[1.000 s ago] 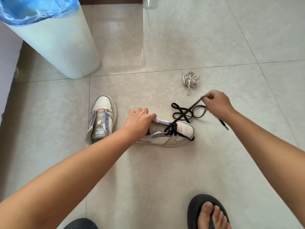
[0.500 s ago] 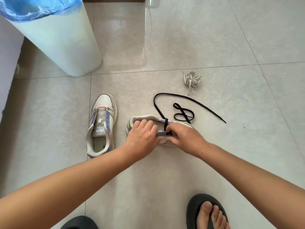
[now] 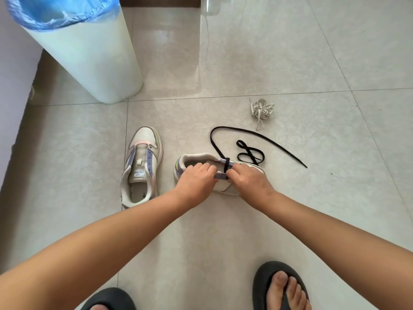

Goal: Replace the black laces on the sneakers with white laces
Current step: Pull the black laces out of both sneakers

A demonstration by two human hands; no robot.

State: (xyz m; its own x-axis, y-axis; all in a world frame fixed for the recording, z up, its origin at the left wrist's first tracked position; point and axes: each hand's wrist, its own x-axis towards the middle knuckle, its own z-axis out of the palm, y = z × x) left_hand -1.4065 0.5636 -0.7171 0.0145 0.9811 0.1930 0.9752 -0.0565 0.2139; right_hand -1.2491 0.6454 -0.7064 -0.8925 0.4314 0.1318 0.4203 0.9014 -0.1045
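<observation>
Two pale sneakers lie on the tiled floor. The left sneaker [image 3: 142, 166] has no lace and points away from me. The right sneaker [image 3: 201, 158] lies sideways with a black lace [image 3: 250, 133] still threaded through its upper eyelets; the lace's free end trails off to the right. My left hand [image 3: 196, 182] grips the sneaker's near side by the collar. My right hand [image 3: 248, 182] pinches the black lace at the eyelet strip. A second black lace [image 3: 250, 153] lies looped beyond the sneaker. A bundle of white laces [image 3: 261, 110] sits farther back.
A tall white bin [image 3: 89, 57] with a blue liner stands at the back left. A wall runs along the left edge. My feet in black sandals [image 3: 281, 287] are at the bottom of the view.
A second ago my right hand held the black lace stretched out to the right. It let the lace drop and came back to the sneaker, where it now pinches the lace at the eyelets.
</observation>
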